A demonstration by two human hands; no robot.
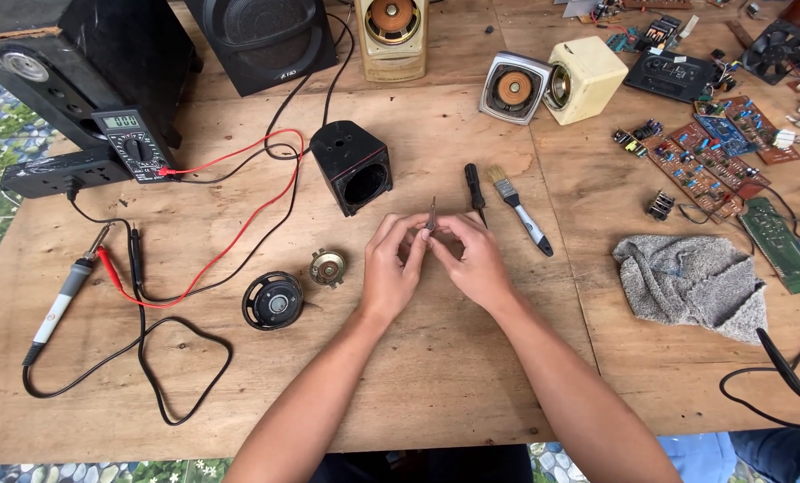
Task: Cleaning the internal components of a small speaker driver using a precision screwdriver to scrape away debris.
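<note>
1. A small thin metal part (431,215) stands upright over the middle of the wooden tabletop (435,358), pinched between both hands (too small to tell what it is).
2. The left hand (391,268) has its grip closed on the part's lower end, fingertips pressed together around it.
3. The right hand (476,259) meets it from the other side, its grip likewise closed on the same part; the two hands touch at the fingertips.
4. Just beyond the hands lie one black-handled screwdriver (476,190) and one small brush (518,207), side by side.
5. One empty black speaker housing (352,167) lies on its side behind the left hand.
6. To the left of that hand lie one round black speaker driver (273,300) and one small brass-coloured round piece (327,267), near each other but apart.
7. Farther left: one multimeter (131,143) with red and black leads, and one soldering iron (60,300).
8. To the right: one grey rag (693,284), and several circuit boards (708,152) (I cannot count them exactly).
</note>
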